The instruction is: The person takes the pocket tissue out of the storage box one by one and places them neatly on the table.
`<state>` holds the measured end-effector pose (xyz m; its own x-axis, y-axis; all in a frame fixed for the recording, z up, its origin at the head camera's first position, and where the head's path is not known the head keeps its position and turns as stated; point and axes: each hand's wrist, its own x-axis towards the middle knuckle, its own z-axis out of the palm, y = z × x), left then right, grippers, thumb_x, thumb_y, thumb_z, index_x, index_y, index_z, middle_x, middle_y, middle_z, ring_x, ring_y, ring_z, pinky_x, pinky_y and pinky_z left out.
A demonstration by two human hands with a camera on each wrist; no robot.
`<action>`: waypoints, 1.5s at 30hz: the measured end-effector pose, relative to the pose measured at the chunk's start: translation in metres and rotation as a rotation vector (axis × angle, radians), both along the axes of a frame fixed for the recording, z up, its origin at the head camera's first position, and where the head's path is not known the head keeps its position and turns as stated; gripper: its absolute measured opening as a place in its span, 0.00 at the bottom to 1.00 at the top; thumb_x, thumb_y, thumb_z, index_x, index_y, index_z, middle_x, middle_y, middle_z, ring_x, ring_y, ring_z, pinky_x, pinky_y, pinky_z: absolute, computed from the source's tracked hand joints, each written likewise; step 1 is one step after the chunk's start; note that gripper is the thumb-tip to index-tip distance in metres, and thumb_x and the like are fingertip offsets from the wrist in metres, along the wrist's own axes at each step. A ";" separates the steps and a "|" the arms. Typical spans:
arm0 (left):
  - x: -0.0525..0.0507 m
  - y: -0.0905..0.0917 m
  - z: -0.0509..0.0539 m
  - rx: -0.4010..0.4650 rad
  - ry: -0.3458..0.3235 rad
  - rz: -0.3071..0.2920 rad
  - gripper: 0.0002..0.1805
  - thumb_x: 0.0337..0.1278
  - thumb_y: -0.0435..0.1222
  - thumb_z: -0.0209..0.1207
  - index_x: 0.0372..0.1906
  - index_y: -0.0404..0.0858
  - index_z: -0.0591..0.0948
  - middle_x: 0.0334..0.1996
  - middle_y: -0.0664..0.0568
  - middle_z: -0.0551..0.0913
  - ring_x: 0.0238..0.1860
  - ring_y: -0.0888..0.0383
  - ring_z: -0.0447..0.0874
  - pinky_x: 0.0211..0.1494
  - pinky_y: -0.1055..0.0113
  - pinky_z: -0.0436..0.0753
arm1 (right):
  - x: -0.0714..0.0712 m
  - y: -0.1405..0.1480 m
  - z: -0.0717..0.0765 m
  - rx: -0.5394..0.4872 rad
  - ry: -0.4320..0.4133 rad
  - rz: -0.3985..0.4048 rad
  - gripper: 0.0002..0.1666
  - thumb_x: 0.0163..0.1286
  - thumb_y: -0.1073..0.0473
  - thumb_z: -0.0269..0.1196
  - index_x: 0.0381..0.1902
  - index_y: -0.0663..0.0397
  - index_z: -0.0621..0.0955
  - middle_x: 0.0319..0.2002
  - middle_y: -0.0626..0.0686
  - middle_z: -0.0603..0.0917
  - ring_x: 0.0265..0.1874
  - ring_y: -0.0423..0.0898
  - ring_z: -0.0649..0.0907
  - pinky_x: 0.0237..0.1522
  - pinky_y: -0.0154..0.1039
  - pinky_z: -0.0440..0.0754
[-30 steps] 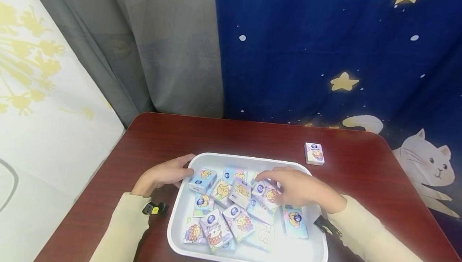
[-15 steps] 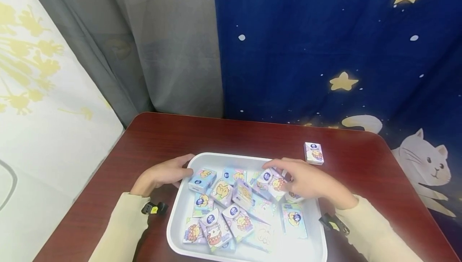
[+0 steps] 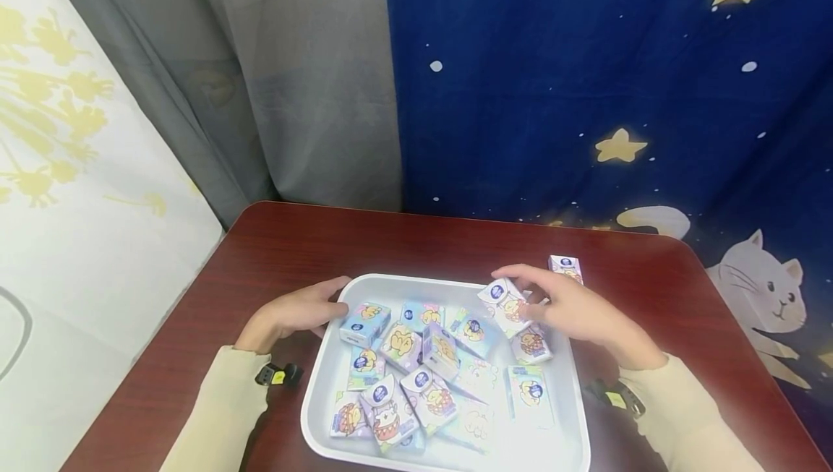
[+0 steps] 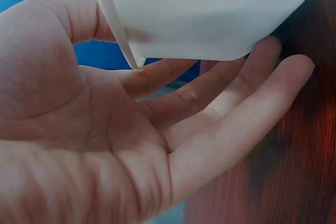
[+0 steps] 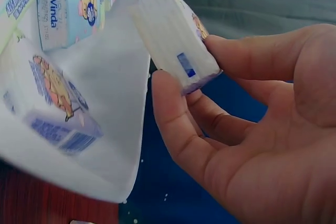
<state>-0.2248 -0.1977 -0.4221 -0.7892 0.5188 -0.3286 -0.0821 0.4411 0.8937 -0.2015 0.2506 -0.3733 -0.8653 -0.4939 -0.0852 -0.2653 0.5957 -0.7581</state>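
A white tray (image 3: 315, 414) holds many small tissue packs in blue and purple wrappers. The left hand (image 3: 296, 314) grips its upper left corner; in the left wrist view that hand (image 4: 142, 108) has the thumb over the rim and fingers spread beneath the tray wall (image 4: 184, 19). Between thumb and fingers the right hand (image 3: 573, 309) pinches a purple-and-white pack (image 3: 506, 307), held up over the tray's upper right part. The right wrist view shows the right hand (image 5: 252, 124) gripping the pack (image 5: 176, 38) by one end, its pale side facing the camera.
Another purple-and-white pack (image 3: 565, 267) lies on the red-brown table (image 3: 390, 241) behind the right hand, partly covered by it. Grey (image 3: 325, 96) and blue star-patterned curtains (image 3: 494, 96) hang behind the table, and a white patterned cloth (image 3: 97, 241) is at the left.
The right hand has lifted the pack from the pile and moved it right and toward the tray's far edge, uncovering packs beneath. The left hand has stayed at the corner.
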 end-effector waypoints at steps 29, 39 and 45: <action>-0.001 0.000 0.001 -0.011 0.012 0.008 0.26 0.78 0.29 0.55 0.75 0.30 0.68 0.51 0.39 0.88 0.44 0.45 0.93 0.44 0.47 0.94 | -0.039 0.051 -0.029 -0.461 -0.142 -0.485 0.38 0.76 0.75 0.48 0.83 0.63 0.66 0.66 0.68 0.74 0.44 0.44 0.82 0.43 0.37 0.87; 0.000 0.000 0.000 -0.005 0.008 -0.003 0.26 0.78 0.29 0.55 0.74 0.30 0.67 0.52 0.40 0.88 0.45 0.45 0.93 0.45 0.46 0.94 | -0.047 0.084 -0.049 -0.611 -0.210 -0.595 0.34 0.76 0.75 0.46 0.71 0.41 0.78 0.50 0.47 0.80 0.43 0.41 0.83 0.43 0.34 0.86; -0.001 -0.001 -0.002 0.001 0.007 -0.007 0.26 0.77 0.29 0.55 0.74 0.30 0.68 0.52 0.39 0.87 0.45 0.45 0.93 0.45 0.46 0.94 | -0.048 0.099 -0.058 -0.591 -0.259 -0.621 0.36 0.77 0.74 0.47 0.80 0.50 0.70 0.58 0.55 0.74 0.47 0.42 0.81 0.47 0.33 0.86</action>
<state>-0.2258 -0.1990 -0.4238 -0.7878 0.5244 -0.3229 -0.0733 0.4408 0.8946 -0.2490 0.3499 -0.4310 -0.9803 0.0321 -0.1949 0.1967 0.0684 -0.9781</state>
